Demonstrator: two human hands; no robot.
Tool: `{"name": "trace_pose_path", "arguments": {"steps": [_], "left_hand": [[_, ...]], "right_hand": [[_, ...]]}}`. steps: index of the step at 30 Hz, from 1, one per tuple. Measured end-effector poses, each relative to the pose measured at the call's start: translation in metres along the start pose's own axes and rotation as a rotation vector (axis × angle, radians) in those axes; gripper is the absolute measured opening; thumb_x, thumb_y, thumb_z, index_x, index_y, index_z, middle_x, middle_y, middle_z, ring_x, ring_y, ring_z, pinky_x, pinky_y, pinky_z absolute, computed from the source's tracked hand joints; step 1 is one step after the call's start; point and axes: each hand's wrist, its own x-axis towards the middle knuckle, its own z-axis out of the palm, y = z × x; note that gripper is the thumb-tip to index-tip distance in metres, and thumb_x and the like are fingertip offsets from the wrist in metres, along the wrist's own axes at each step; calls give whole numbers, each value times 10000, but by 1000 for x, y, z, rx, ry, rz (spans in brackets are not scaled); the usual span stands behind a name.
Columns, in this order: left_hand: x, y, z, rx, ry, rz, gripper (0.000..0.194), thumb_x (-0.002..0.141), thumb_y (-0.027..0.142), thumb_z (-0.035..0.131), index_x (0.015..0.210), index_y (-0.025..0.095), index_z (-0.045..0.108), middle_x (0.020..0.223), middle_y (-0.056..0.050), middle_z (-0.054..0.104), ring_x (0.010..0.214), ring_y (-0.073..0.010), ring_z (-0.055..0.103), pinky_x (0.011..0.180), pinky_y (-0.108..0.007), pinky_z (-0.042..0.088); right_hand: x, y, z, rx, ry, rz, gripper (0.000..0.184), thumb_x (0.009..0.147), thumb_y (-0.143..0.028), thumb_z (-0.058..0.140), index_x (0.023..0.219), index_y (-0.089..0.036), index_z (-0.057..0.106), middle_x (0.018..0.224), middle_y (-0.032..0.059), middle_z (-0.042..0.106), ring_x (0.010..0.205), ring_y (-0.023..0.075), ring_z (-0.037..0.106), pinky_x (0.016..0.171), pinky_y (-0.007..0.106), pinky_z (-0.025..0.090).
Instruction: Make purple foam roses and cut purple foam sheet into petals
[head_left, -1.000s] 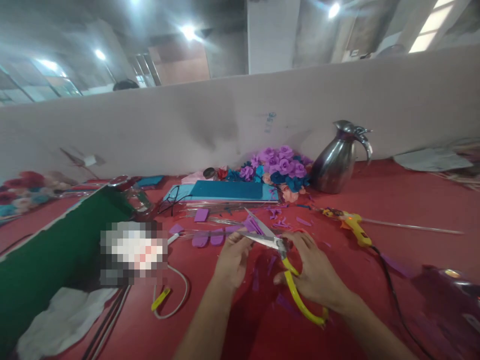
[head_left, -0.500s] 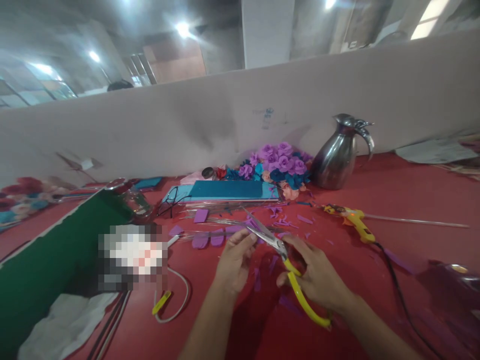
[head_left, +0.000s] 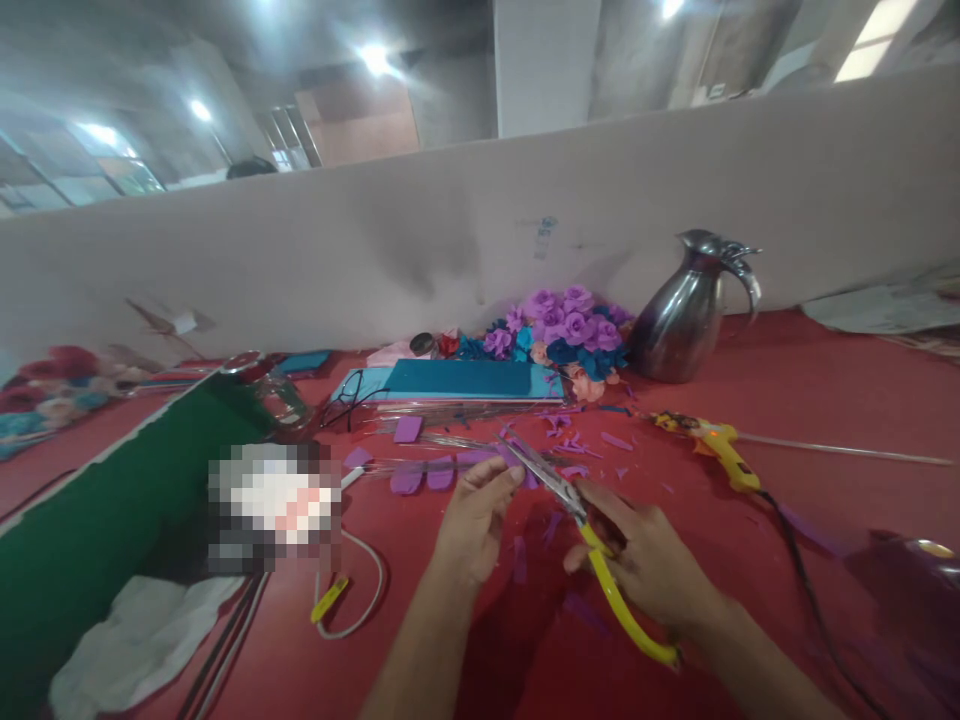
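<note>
Yellow-handled scissors (head_left: 611, 590) are in my right hand (head_left: 652, 560), fingers at the handles, blades pointing up and left. The blades look nearly closed. Close to their tips, my left hand (head_left: 476, 515) has thumb and fingertips pinched together. A bit of purple paper shows beside those fingertips, but what they pinch is too small to make out. Purple paper petals (head_left: 440, 473) lie in a row just left of my left hand, near thin wires (head_left: 442, 443). Purple paper scraps (head_left: 571, 445) are strewn beyond and below the scissors.
A yellow glue gun (head_left: 724, 455) with a black cord lies to the right. Behind it stands a metal jug (head_left: 682, 310). Purple paper flowers (head_left: 574, 325) sit beside blue sheets (head_left: 465, 377) and eyeglasses (head_left: 352, 400). A green box (head_left: 135, 510) and white cable (head_left: 379, 570) are left.
The scissor blades have drawn closer together near my left fingertips. The whole view has shifted slightly; both hands keep nearly the same place over the table.
</note>
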Motion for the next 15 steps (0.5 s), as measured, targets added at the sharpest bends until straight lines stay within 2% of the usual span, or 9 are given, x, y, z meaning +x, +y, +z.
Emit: {"name": "trace_pose_path", "arguments": {"steps": [3,9,15], "left_hand": [[-1,2,1,3,-7,-4,196,519,166,830,666,182,701,678,19,705,671,-88,621,706,-194,464],[-3,7,3,24,9,20,208,465,167,848,617,191,708,631,23,697,636,-89,610,683,-198,458],[-1,7,-2,54,10,46,203,461,164,845,614,186,713,616,27,691,611,-84,599,670,-202,451]], "right_hand": [[-1,0,-3,-2,-21,-5,434,797,-269,578,1214,-183,496,890,70,695,756,206,641,561,256,444],[-2,3,-6,3,-44,4,444,792,-172,490,1235,-196,488,819,61,724,655,186,648,607,270,492],[-2,4,-10,-39,-72,-4,491,760,-126,472,1246,-194,482,933,81,732,751,191,674,679,286,514]]}}
